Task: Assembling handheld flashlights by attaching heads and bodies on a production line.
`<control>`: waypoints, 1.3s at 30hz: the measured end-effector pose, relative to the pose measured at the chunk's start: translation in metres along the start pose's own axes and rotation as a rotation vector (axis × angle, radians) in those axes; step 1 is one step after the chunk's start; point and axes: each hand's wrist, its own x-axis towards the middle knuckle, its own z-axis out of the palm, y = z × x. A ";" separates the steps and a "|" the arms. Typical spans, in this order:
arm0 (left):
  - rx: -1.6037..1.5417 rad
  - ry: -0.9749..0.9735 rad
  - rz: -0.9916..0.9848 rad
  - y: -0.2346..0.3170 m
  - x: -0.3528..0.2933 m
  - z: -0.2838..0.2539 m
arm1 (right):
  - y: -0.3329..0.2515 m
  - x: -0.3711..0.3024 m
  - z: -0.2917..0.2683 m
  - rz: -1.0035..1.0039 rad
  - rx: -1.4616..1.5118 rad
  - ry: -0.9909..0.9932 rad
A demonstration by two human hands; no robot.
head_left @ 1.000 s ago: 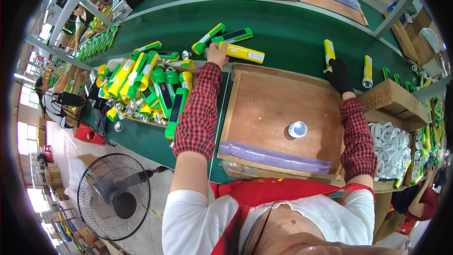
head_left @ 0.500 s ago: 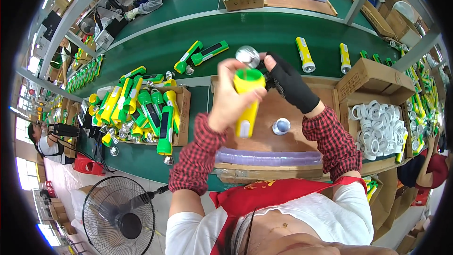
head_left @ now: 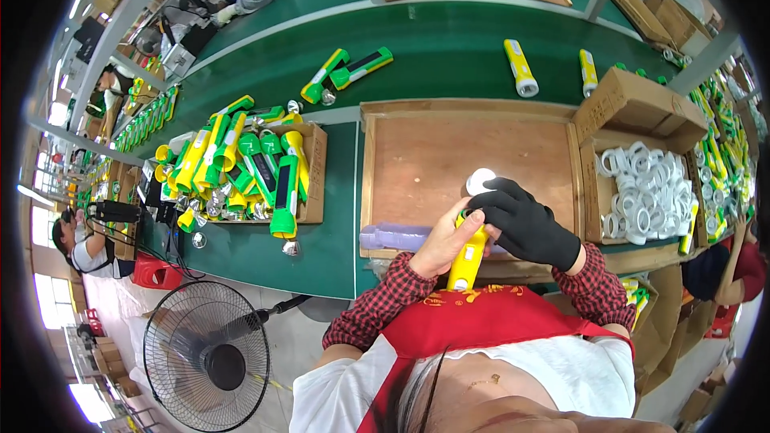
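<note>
The yellow torch is held above the near edge of the wooden tray. Its body is gripped between the thumb and fingers of the left hand. The gloved fingers of the right hand are curled over its far end; what is gripped beneath cannot be told. A white piece is noted on the tray, just beyond. Along the tray's right edge, rings are held in a box; a purple roll is laid along the near edge.
</note>
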 end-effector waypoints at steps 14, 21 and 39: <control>0.099 0.101 -0.012 -0.019 -0.014 0.000 | 0.061 -0.009 0.055 0.526 -0.332 0.080; 0.030 0.085 0.007 -0.023 -0.014 0.001 | 0.042 -0.007 0.041 0.577 -0.088 0.285; -0.002 -0.118 -0.142 -0.027 -0.003 0.004 | -0.015 -0.080 0.023 0.438 0.324 0.391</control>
